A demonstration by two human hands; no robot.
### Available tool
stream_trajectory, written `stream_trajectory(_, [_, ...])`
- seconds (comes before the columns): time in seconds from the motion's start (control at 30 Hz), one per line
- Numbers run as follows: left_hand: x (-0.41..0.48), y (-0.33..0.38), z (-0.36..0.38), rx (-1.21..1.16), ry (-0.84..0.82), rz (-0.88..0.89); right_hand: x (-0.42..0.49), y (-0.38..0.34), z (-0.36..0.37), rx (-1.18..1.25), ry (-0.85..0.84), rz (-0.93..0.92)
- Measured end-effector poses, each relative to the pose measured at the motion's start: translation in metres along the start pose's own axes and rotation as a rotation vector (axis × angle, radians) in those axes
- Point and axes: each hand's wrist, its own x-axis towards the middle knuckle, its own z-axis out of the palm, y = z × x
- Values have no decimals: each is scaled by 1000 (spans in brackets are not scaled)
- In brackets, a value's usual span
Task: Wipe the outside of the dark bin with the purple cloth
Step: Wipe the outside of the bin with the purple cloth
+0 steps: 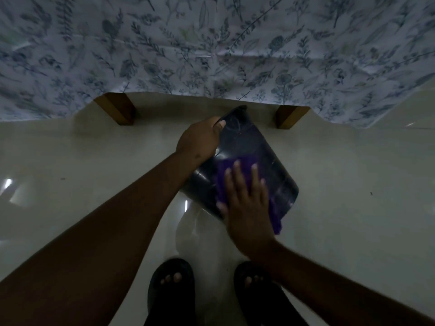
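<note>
My right grip (247, 203) lies flat and open, fingers (255, 175) straight and spread, pressing the purple cloth (229, 164) against the upturned side of the dark bin (247, 137). The cloth is bunched under the palm; one fold shows beyond the fingertips and another hangs off the bin's near right corner, just past the wrist. My left grip (200, 140) is closed on the bin's far left edge: the thumb rests on the side facing me, and the other fingers curl round the edge out of sight. The bin is tipped over between the two grips, slanting from far left to near right, its glossy side scratched and catching a streak of light. It sits low over the pale, shiny floor (353, 184), directly in front of me; I cannot tell whether its near end touches the tiles. Below the grips, close to me, both feet stand in dark sandals (171, 290), toes showing. Beyond the bin, two wooden legs (117, 111) stand on the floor, one on each side of it, under the hem of a white sheet with a blue leaf print (211, 43).
</note>
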Motion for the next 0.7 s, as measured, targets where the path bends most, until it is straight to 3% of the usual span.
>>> stream_trajectory(0.07, [-1,1,1,0,10,33,-14,-1,11,-94,8,-134])
stream_trajectory(0.13, [-6,0,0,-65,3,71,6,11,5,-15,40,-132])
stream_trajectory(0.27, [-15,-4,-3,-140,-2,73,77,39,-22,261,133,188])
stream_trajectory(0.37, [-17,-2,-6,-158,-7,46,122,68,-32,518,21,430])
stream_trajectory(0.43, [-11,-1,-5,-119,-18,34,114,63,-32,495,41,463])
stream_trajectory(0.5, [-5,0,-3,-59,-28,16,77,37,-25,336,101,348])
stream_trajectory(0.63, [1,-1,-1,-28,-25,12,0,-1,3,-31,39,-17])
stream_trajectory(0.7, [-2,-2,-1,-37,-14,36,-1,4,6,-56,45,-79])
